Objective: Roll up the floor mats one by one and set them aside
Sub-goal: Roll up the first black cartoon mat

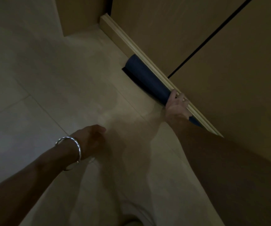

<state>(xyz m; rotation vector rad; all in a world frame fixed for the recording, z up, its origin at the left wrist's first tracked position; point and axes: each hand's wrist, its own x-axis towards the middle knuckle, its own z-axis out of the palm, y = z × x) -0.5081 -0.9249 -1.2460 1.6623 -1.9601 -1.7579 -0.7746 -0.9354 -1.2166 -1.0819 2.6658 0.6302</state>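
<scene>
In the head view, a blue mat [145, 77], already rolled into a tube, is being shown lying on the floor [49, 79], tight against the skirting board [131, 44] at the foot of the cupboard doors [196, 38]. Its long axis is running parallel to the skirting board, from the far end toward the person.

The roll is being held by the right hand [178, 106] close to its near end; a short bit of blue is showing past the wrist. The thumb is being laid on the side of the roll away from the skirting board, and the fingers [182, 96] are being curled over the top, on the skirting-board side. How far the fingertips are reaching behind the roll cannot be told in the dim light.

The left hand [90, 141], with a bangle [69, 150] on its wrist, is being held well out from the skirting board, above the floor. Its fingers are loosely curled and nothing is being held in them.

The right hand is therefore being judged the nearer one, and the setting-aside of this mat is being judged nearly done. Any release would need the fingers to be drawn out across the roll's axis, away from the skirting board. A dark strip is being seen along the roll's outer side; whether it is shadow or a loose edge cannot be told.
</scene>
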